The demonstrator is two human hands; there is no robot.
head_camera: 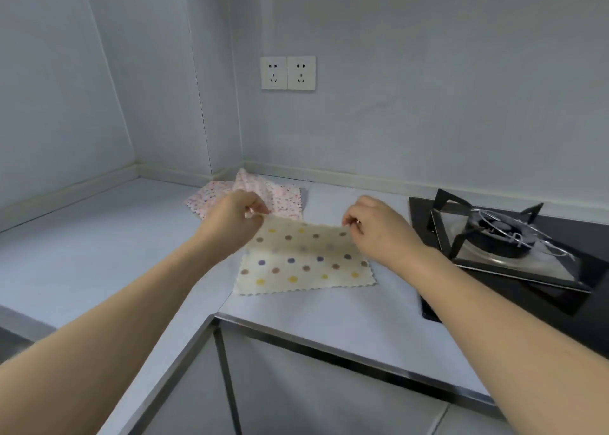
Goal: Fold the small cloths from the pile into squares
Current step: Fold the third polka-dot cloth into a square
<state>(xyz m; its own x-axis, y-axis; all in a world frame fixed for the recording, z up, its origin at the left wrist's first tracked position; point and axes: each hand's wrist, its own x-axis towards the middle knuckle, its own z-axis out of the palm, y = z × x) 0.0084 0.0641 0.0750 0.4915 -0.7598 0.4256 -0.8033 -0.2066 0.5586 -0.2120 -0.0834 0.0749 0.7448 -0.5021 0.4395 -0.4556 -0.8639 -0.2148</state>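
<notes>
pale walls [428, 72], twin sockets [288, 73], grey counter [99, 236]

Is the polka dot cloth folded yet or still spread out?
Mid-fold. Both hands, left hand and right hand, pinch the far corners of the cloth, lifted off the counter; its near edge lies flat.

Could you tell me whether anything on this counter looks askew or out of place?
Only mildly: the pink cloths in the corner lie rumpled, one bunched up against the wall. The cream dotted cloth, pinched by the left hand and right hand, looks orderly.
</notes>
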